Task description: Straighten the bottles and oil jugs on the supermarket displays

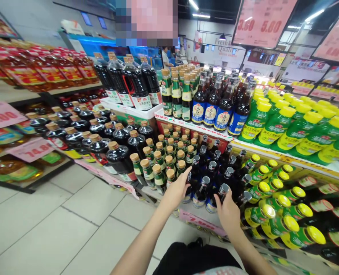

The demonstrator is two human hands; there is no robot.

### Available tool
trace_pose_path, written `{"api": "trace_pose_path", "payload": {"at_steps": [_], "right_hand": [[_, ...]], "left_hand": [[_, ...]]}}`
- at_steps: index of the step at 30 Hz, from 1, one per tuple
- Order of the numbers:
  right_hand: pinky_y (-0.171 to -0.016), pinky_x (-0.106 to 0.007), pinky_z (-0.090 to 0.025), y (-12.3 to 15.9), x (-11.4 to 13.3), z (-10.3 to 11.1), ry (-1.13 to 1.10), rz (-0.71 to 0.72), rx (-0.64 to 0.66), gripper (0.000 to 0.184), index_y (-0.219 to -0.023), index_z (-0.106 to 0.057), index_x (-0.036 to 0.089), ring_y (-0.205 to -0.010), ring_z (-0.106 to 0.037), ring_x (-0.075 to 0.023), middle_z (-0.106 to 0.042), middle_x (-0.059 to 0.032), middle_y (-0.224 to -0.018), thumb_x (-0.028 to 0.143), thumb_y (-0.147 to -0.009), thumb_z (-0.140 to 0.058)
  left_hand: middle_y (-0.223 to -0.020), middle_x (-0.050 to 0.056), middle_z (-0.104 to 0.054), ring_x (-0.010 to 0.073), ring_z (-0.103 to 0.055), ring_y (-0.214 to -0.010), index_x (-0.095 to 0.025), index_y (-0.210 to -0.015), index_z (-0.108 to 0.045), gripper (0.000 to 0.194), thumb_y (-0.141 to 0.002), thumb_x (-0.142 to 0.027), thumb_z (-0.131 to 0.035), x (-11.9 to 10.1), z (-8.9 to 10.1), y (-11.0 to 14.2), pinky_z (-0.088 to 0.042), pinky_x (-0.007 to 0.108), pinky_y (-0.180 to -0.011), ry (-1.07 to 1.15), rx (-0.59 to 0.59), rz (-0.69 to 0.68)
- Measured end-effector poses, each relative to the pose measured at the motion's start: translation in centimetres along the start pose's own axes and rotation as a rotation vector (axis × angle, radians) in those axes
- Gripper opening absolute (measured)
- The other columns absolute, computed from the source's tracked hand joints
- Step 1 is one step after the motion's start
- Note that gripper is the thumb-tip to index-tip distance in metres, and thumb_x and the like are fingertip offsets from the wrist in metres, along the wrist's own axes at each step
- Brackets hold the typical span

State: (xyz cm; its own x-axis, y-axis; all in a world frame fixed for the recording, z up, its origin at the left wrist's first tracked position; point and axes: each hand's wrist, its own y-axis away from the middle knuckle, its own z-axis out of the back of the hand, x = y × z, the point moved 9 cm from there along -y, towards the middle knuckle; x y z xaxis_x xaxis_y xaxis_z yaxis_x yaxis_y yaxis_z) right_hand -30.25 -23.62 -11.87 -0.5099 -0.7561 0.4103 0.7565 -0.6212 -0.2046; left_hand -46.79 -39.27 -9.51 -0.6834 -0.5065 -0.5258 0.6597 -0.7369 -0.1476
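Black clothing (198, 259), nearest the camera, is cut off by the lower edge. In the front row of the lower shelf, a silver-capped bottle (223, 188) is flanked by the thumb and fingers of the right hand (229, 210); another dark bottle (188, 196) is partly hidden by the left hand (176, 189). Whether either is clamped cannot be told. Smooth, glossy, narrow necks are seen, topped by rounded metallic caps. The dark bodies are wrapped in blue labels, their print too blurred to be read.
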Motion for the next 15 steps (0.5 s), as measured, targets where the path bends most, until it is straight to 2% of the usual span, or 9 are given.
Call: {"api": "trace_pose_path", "payload": {"at_steps": [2, 3, 5, 8, 11, 13, 15], "right_hand": [[-0.097, -0.043, -0.055, 0.8, -0.1, -0.4, -0.157, 0.075, 0.013, 0.076, -0.156, -0.022, 0.006, -0.125, -0.061, -0.0326, -0.055, -0.0250, -0.142, 0.055, -0.102, -0.041], [-0.105, -0.044, -0.051, 1.1, -0.2, -0.8, -0.221, 0.101, 0.033, 0.079, -0.158, -0.018, 0.007, -0.134, -0.054, -0.0317, -0.048, -0.0240, -0.150, 0.056, -0.102, -0.042], [-0.111, -0.046, -0.046, 1.7, -0.8, -1.5, -0.284, 0.114, 0.058, 0.077, -0.159, -0.017, 0.009, -0.139, -0.049, -0.0304, -0.042, -0.0219, -0.155, 0.055, -0.102, -0.041], [-0.105, -0.047, -0.050, 1.7, -1.7, -2.2, -0.249, 0.077, 0.018, 0.073, -0.155, -0.029, 0.009, -0.130, -0.058, -0.0317, -0.049, -0.0223, -0.149, 0.058, -0.102, -0.040], [-0.092, -0.045, -0.055, 1.1, -1.9, -2.1, -0.148, 0.006, -0.058, 0.072, -0.144, -0.043, 0.009, -0.116, -0.065, -0.0329, -0.061, -0.0219, -0.134, 0.065, -0.100, -0.037], [-0.083, -0.042, -0.055, 0.6, -1.6, -2.0, -0.100, -0.056, -0.078, 0.071, -0.133, -0.052, 0.010, -0.105, -0.069, -0.0327, -0.067, -0.0201, -0.122, 0.070, -0.099, -0.035], [-0.076, -0.040, -0.054, 0.3, -1.2, -1.8, -0.091, -0.114, -0.084, 0.071, -0.124, -0.057, 0.013, -0.095, -0.071, -0.0312, -0.070, -0.0178, -0.113, 0.075, -0.097, -0.034]], "left_hand": [[-0.156, 0.017, -0.041, 0.0275, -0.052, -0.137, -0.026, -0.163, -0.003, 0.080, -0.098, -0.014, -0.048, -0.2, 0.6, 1.4, -0.054, 0.041, -0.101, 0.039, -0.132, -0.004], [-0.157, 0.017, -0.039, 0.0263, -0.051, -0.138, -0.027, -0.163, -0.001, 0.081, -0.099, -0.015, -0.049, -0.3, 1.3, 2.3, -0.054, 0.040, -0.102, 0.073, -0.193, -0.009], [-0.156, 0.014, -0.042, 0.0227, -0.054, -0.135, -0.030, -0.163, -0.010, 0.076, -0.100, -0.018, -0.051, 0.1, 3.7, 4.3, -0.057, 0.035, -0.100, 0.147, -0.322, -0.010], [-0.145, 0.011, -0.053, 0.0187, -0.062, -0.122, -0.028, -0.155, -0.034, 0.061, -0.098, -0.021, -0.056, 2.5, 9.0, 7.5, -0.061, 0.029, -0.090, 0.159, -0.531, 0.062], [-0.134, 0.012, -0.060, 0.0196, -0.065, -0.114, -0.020, -0.144, -0.049, 0.048, -0.097, -0.025, -0.059, 6.5, 13.7, 9.5, -0.063, 0.031, -0.085, 0.053, -0.661, 0.190], [-0.129, 0.012, -0.063, 0.0201, -0.066, -0.112, -0.017, -0.137, -0.055, 0.042, -0.097, -0.028, -0.058, 9.1, 15.5, 9.8, -0.063, 0.032, -0.085, 0.004, -0.699, 0.238], [-0.128, 0.012, -0.063, 0.0203, -0.065, -0.112, -0.016, -0.133, -0.058, 0.038, -0.097, -0.029, -0.058, 11.2, 16.4, 9.3, -0.063, 0.032, -0.084, -0.014, -0.707, 0.236]]}}
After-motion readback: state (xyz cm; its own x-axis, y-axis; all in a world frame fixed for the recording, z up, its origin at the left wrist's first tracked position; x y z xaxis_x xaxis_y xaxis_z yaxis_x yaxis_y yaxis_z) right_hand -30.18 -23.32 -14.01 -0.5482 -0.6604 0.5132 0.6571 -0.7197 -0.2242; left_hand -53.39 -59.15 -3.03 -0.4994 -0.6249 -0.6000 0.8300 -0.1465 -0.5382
